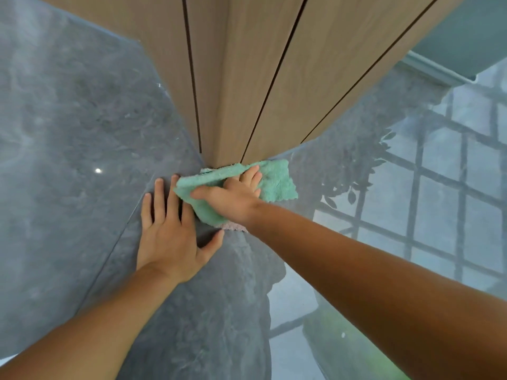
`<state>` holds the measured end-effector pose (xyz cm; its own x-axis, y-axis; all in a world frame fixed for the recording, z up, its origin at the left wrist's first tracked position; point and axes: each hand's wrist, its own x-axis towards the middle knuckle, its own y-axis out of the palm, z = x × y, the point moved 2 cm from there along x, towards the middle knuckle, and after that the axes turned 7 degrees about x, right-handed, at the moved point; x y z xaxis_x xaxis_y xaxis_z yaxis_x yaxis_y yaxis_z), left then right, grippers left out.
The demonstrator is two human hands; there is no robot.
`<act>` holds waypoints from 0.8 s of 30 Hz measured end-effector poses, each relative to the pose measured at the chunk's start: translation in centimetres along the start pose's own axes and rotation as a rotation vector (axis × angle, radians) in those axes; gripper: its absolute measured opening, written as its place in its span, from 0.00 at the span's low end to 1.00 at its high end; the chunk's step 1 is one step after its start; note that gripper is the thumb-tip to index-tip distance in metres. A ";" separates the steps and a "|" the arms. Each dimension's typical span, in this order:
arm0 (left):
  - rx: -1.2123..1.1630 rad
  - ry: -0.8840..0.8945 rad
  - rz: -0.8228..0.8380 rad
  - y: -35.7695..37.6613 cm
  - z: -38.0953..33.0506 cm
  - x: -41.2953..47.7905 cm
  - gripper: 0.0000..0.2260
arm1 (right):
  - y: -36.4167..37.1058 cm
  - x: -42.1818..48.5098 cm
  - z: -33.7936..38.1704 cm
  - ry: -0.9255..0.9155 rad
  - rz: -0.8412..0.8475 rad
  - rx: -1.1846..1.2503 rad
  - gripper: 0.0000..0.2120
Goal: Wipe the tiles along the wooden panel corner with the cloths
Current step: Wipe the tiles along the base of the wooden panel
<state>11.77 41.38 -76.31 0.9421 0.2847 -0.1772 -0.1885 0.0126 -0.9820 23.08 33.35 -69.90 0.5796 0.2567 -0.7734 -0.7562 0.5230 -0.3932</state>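
Now right hand (227, 200) pinches green cloth (277, 182) against tile (82, 127) at panel (233, 78) foot; left hand (167, 234) spread flat just beside.

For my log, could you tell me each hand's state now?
Left hand: open, flat on the tile.
Right hand: pressing the green cloth.

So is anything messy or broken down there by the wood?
Nothing looks broken or spilled. The right hand presses a green cloth on the tiles at the wooden panel corner. A pink cloth peeks out underneath. The left hand rests flat.
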 end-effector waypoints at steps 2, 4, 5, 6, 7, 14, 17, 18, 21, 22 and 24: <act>-0.017 0.012 -0.015 0.1 0.0 0.1 0.47 | -1.9 -1.2 -0.8 -0.062 0.095 0.116 0.38; -0.029 0.017 -0.014 -0.1 0.1 -0.1 0.47 | -4.3 -2.4 -2.0 -0.112 0.100 0.271 0.17; -0.034 0.016 -0.008 -0.2 0.1 -0.1 0.47 | -5.5 -2.8 -2.5 -0.154 0.054 0.325 0.14; -0.039 0.018 -0.001 -0.3 0.1 -0.1 0.48 | -6.4 -2.9 -3.1 -0.212 -0.019 0.329 0.13; -0.049 0.020 0.003 -0.4 0.0 -0.1 0.48 | -7.0 -3.1 -3.6 -0.299 -0.126 0.253 0.15; -0.160 -0.039 -0.061 0.4 8.1 -0.7 0.39 | -0.9 -2.4 -4.4 -0.951 -0.043 -0.778 0.29; -0.113 -0.114 -0.024 0.6 11.6 -1.7 0.37 | 2.8 -0.8 -3.7 -1.011 0.031 -1.053 0.31; -0.111 -0.114 -0.016 0.6 11.6 -1.8 0.36 | 3.6 0.2 -2.7 -1.008 -0.004 -1.072 0.31; -0.136 -0.127 -0.045 0.4 11.4 -1.6 0.35 | 6.0 4.2 2.9 -0.886 -0.197 -0.871 0.33; -0.140 -0.128 -0.057 0.5 11.5 -1.7 0.35 | 6.6 6.1 5.3 -0.812 -0.269 -0.785 0.34; -0.141 -0.131 -0.080 1.1 12.0 -1.8 0.35 | 7.5 9.9 10.0 -0.674 -0.420 -0.678 0.35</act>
<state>6.51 52.32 -76.24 0.9064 0.4110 -0.0978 -0.0656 -0.0917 -0.9936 26.22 47.98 -75.52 0.7271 0.6690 -0.1543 -0.3456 0.1624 -0.9242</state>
